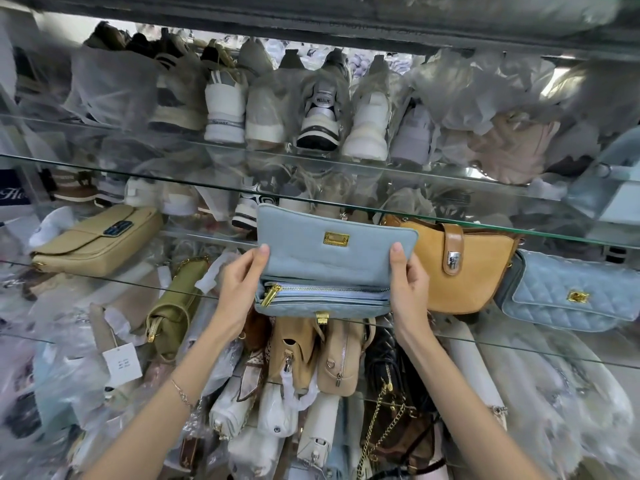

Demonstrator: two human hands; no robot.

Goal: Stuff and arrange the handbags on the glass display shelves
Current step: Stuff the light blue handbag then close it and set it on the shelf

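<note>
Standing right by the display here. Dead centre of the frame, a person holds a pale blue fabric handbag (332, 261) with its flap thrown up, so you see the flap's inner side with a little gold rectangular plate (336, 238) on it. Below the flap there's a zipped pocket with a chunky gold zipper pull (270, 295) at its left end.

The left hand (239, 289) has its grip on the bag's left side: thumb on the flap's lower left corner, fingers tucked behind. The right hand (410, 289) does the same on the right side, thumb up on the flap's edge, the rest of the grip wrapped round the back. A thin bracelet (181, 393) sits on the left wrist.

The bag's bottom is right at the front edge of a glass shelf (519, 348); can't tell if it actually rests on it. Just right of it, touching or nearly, sits a tan suede bag with a brown strap and silver lock (460, 271), then a quilted light blue flap bag (571, 296) at the right edge. Over at centre left lies a beige flap bag (97, 240), with an olive green bag (176, 306) lower down.

The upper part of the frame shows a row of white and grey sneakers (225, 112), many in plastic. Bottom centre is a pile of more bags under the glass.
</note>
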